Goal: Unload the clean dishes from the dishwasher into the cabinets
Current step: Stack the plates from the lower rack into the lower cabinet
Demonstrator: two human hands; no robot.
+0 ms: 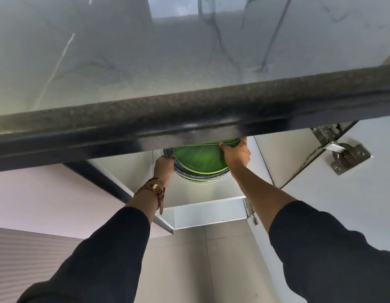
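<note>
Looking down from my head, I see the dark front edge of the marbled tabletop crossing the frame, with an open cabinet below it. The stack of plates is inside the cabinet mouth, its far part hidden under the tabletop's edge. The green plate lies on top of the stack. My left grip is curled round the stack's left rim, fingertips out of sight. My right grip clamps the green plate's right rim, thumb on its upper face, fingers hidden behind. I cannot tell whether the stack rests on the cabinet floor or hangs just above it. A watch circles my left wrist above black sleeves. A metal hinge shows at right.
</note>
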